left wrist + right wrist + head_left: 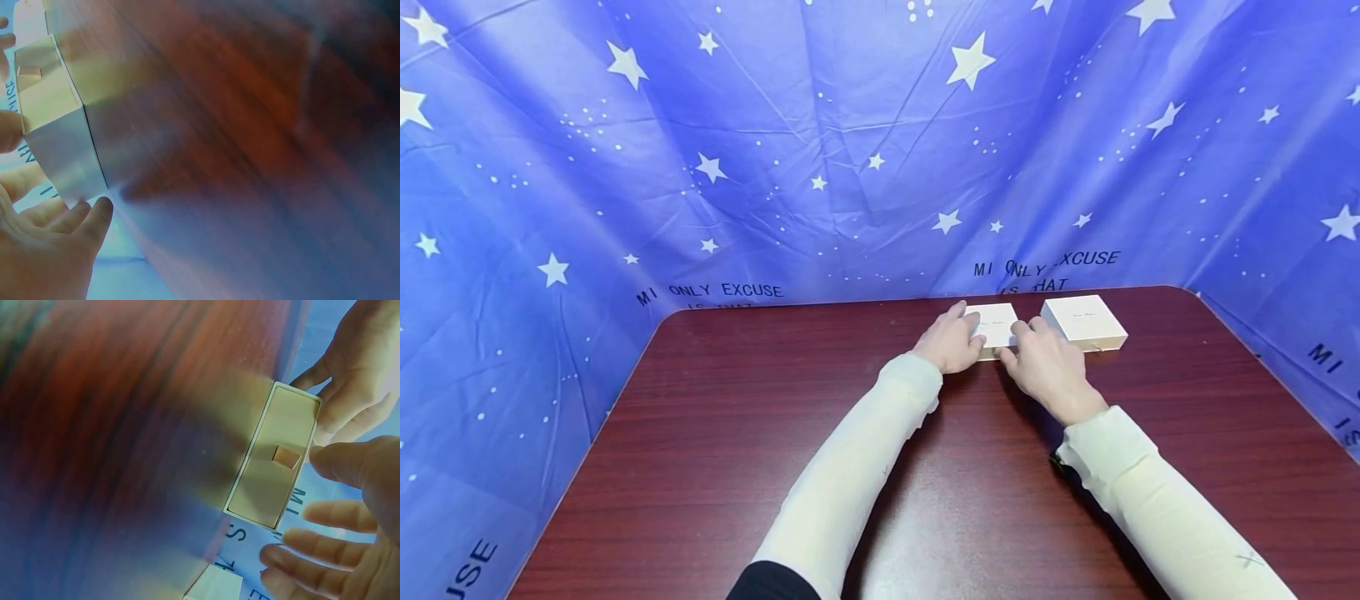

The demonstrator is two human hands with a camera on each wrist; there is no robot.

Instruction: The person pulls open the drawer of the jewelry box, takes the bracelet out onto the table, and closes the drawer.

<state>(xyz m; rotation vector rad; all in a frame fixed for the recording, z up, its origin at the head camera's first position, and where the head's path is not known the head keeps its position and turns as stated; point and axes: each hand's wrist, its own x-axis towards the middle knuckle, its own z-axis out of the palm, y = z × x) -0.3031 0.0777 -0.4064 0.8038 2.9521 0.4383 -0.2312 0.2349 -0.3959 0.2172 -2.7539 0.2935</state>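
Observation:
A small white box with thin lettering on its lid lies near the table's far edge. My left hand holds its left end, fingertips on the end wall and thumb on the lid; the left wrist view shows these fingertips low on that wall. At the box's right front is my right hand, its thumb by the lid's front edge and the other fingers spread apart. The right wrist view shows a cream drawer front with a small tan pull tab, close to the right thumb.
A second white box of the same kind lies to the right, just beyond my right hand. The dark red wooden table ends close behind both boxes. A blue curtain with white stars hangs at the back and sides.

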